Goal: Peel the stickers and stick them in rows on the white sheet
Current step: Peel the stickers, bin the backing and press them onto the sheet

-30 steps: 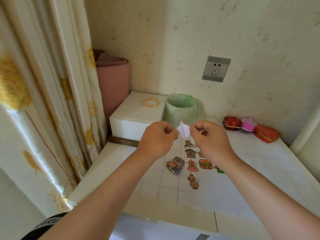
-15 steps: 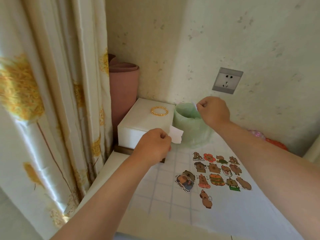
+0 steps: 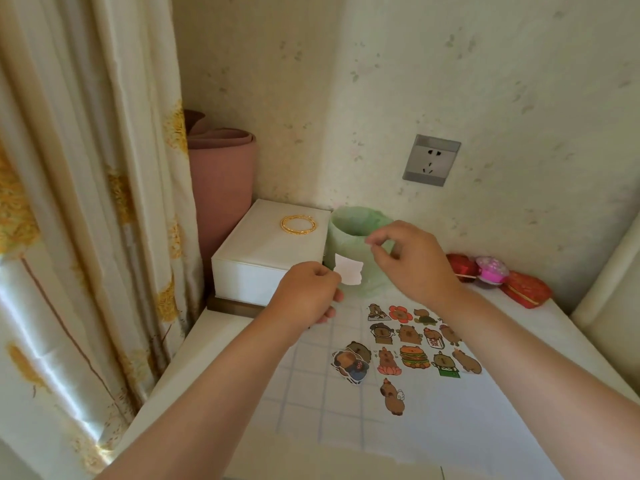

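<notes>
My left hand (image 3: 304, 299) pinches a small white piece of sticker paper (image 3: 349, 269), held up in front of the green-lined bin (image 3: 349, 226). Just right of the paper hovers my right hand (image 3: 412, 265), over the bin's front edge, fingers loosely curled with nothing visible in them. On the table lies the white sheet (image 3: 443, 431), with cartoon animal stickers (image 3: 412, 336) stuck on it in three rows and one lone sticker (image 3: 393, 396) below them. A small pile of stickers (image 3: 351, 362) lies left of the rows.
A white box (image 3: 270, 247) with a gold bangle (image 3: 298, 224) on top stands left of the bin. Behind it is a pink roll (image 3: 221, 178). Red and pink small boxes (image 3: 502, 278) sit at the back right. A curtain (image 3: 86, 202) hangs on the left.
A second ago both hands held the paper together. My right hand then went to the bin's rim and has now come back down toward the left hand, which keeps the white piece.
</notes>
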A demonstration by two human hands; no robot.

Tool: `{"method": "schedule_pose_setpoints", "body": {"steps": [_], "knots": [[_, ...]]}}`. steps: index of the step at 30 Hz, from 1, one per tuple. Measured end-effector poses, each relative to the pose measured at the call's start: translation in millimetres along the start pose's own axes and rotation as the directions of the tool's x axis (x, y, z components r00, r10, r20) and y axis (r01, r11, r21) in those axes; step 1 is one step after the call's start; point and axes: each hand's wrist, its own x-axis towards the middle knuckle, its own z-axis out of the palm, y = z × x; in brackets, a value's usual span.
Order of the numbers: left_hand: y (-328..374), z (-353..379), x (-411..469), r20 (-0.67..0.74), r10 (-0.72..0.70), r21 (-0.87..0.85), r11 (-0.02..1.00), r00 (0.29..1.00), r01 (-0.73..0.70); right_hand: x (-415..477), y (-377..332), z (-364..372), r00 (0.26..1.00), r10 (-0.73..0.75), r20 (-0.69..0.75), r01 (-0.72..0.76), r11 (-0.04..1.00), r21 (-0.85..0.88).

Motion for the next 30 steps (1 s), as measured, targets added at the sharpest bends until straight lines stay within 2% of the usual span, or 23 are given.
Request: {"method": "schedule_pose_setpoints", "body": {"steps": [2,6,12,16,19,21,23,25,26,28,30], "knots": [[0.5,9.9,-2.3,0.019,-0.021,-0.014,1.0,1.0,0.021,-26.9,-4.2,-10.5,0.996,-0.07,0.046,0.07,0.998,-0.008],[3.6,31.4,-9.0,0.074,-0.094,-0.029,0.995,0.993,0.097,-62.8,0.8,-20.2,0.984,-0.097,0.151,0.105,0.993,-0.046],[4.0,56.4,-18.0,0.16,-0.195,-0.101,0.972,0.968,0.213,-81.6,16.4,-29.1,0.988,-0.131,0.086,0.136,0.989,-0.055],[0.9,62.8,-17.2,0.248,-0.218,-0.242,0.93,0.944,0.278,-84.5,21.0,-34.3,0.998,-0.04,0.057,0.039,0.999,0.024],[1.6,62.9,-14.7,0.331,-0.212,-0.289,0.905,0.919,0.312,-84.8,22.3,-40.0,0.992,0.121,0.032,-0.125,0.97,0.208],[2.6,63.4,-13.7,0.336,-0.201,-0.305,0.901,0.92,0.308,-86.0,26.3,-42.5,0.968,0.248,0.031,-0.248,0.934,0.255],[3.0,65.6,-13.3,0.22,-0.151,-0.26,0.943,0.964,0.207,-87.7,28.5,-46.4,0.916,0.383,0.119,-0.401,0.862,0.311],[0.2,67.9,-11.0,0.039,0.016,-0.027,1.0,0.999,-0.015,-90.1,29.3,-51.5,0.844,0.459,0.278,-0.536,0.747,0.393],[-1.4,69.0,-10.1,-0.007,0.121,0.089,0.989,0.993,-0.12,-91.7,28.9,-54.2,0.81,0.468,0.354,-0.584,0.703,0.406],[-2.8,71.1,-9.6,0.016,0.231,0.186,0.955,0.973,-0.23,-94.2,27.6,-59.0,0.759,0.462,0.459,-0.637,0.671,0.379],[-3.3,73.6,-9.5,0.084,0.237,0.212,0.945,0.968,-0.25,-95.1,26.2,-62.5,0.721,0.461,0.517,-0.667,0.663,0.339]]}}
